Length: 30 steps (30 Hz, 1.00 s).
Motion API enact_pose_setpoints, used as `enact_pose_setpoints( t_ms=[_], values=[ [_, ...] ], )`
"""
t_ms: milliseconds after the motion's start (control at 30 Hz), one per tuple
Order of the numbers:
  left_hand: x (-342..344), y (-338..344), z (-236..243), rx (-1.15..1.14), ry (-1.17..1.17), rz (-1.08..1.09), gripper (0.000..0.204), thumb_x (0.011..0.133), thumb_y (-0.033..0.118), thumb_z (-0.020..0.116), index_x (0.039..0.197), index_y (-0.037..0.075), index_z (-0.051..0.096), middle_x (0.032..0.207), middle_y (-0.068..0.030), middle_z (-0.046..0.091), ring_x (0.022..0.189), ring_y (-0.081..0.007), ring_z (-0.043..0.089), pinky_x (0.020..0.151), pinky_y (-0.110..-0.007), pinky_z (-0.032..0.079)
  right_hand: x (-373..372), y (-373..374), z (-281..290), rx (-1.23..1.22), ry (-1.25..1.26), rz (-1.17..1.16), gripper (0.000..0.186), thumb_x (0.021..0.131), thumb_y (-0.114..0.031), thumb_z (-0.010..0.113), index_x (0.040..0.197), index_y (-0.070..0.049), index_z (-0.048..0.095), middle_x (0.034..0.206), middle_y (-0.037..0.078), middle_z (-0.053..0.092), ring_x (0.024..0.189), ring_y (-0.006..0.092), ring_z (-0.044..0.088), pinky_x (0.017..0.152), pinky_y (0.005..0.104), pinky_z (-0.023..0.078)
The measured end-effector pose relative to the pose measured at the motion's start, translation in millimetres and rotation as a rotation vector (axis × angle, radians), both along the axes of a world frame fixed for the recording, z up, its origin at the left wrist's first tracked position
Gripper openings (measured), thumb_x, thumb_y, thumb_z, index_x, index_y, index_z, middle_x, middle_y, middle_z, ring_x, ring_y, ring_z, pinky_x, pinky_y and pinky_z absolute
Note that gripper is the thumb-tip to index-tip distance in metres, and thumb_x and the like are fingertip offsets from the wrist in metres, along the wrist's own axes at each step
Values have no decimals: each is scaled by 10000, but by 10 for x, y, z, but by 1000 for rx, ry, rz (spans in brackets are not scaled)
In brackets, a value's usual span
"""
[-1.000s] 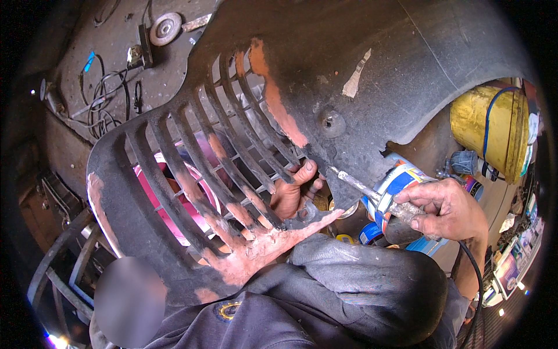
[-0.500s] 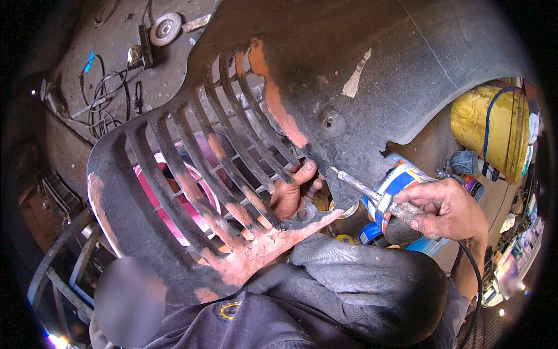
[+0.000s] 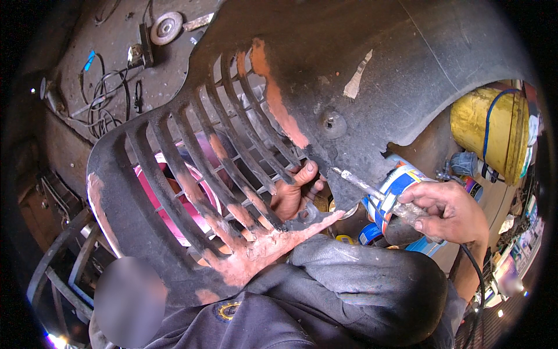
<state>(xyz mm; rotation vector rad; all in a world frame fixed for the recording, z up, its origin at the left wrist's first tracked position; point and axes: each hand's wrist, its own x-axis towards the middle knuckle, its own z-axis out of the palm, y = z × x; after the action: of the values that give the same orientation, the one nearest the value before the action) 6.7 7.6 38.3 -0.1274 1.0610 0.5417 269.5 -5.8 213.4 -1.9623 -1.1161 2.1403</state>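
A dark plastic panel (image 3: 436, 41) with slatted grille bars and patches of pink filler (image 3: 256, 262) lies across my lap. My left hand (image 3: 290, 192) reaches from behind, thumb and fingers closed on the panel's broken edge beside the bars. My right hand (image 3: 442, 212) is closed round a silver, stained pen-like tool (image 3: 363, 185) with a black cord. Its narrow tip points left at the dark broken area near my left thumb; whether it touches the plastic is unclear. Behind the tool is a white, blue and orange can (image 3: 400, 180).
A yellow bucket (image 3: 476, 128) and smaller cans are at the right. A pink bucket (image 3: 157, 203) shows through the bars. Cords, a grinding disc (image 3: 166, 28) and metal bits lie at upper left. A curved metal frame (image 3: 49, 264) stands at lower left.
My right hand and the tool have shifted slightly to the right. The broken edge of the panel has moved a little.
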Motion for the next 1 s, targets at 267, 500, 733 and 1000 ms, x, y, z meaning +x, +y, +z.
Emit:
enact_pose_setpoints(
  t_ms=[267, 500, 733, 1000],
  values=[
    [13, -24, -37, 17, -51, 45, 196, 865, 172, 748, 914, 35, 617, 792, -88, 657, 664, -126, 639, 593, -219, 558, -3, -104, -3, 35, 39, -108, 400, 769, 13, 686, 1163, -33, 639, 781, 16, 663, 627, 43, 536, 541, 220, 444],
    [14, -25, -26, 44, -42, 61, 180, 864, 153, 747, 902, 34, 617, 787, -89, 655, 652, -130, 640, 590, -226, 563, -18, -60, -26, -20, -4, -17, 403, 774, 2, 687, 1172, -45, 646, 767, 6, 662, 614, 33, 526, 535, 220, 445],
    [48, -7, 40, 29, -2, 87, 171, 860, 144, 750, 898, 39, 621, 783, -80, 656, 655, -125, 640, 599, -223, 564, -20, -57, -39, -59, 55, -106, 379, 795, -9, 678, 1172, -31, 645, 760, -15, 645, 630, 22, 509, 521, 212, 430],
    [18, -21, -48, 49, -84, 71, 149, 860, 134, 748, 892, 50, 629, 776, -59, 661, 648, -110, 633, 597, -204, 548, 25, -45, -60, 19, 61, -4, 388, 796, -19, 676, 1183, -20, 644, 713, -37, 554, 614, 26, 467, 514, 214, 413]
  ],
)
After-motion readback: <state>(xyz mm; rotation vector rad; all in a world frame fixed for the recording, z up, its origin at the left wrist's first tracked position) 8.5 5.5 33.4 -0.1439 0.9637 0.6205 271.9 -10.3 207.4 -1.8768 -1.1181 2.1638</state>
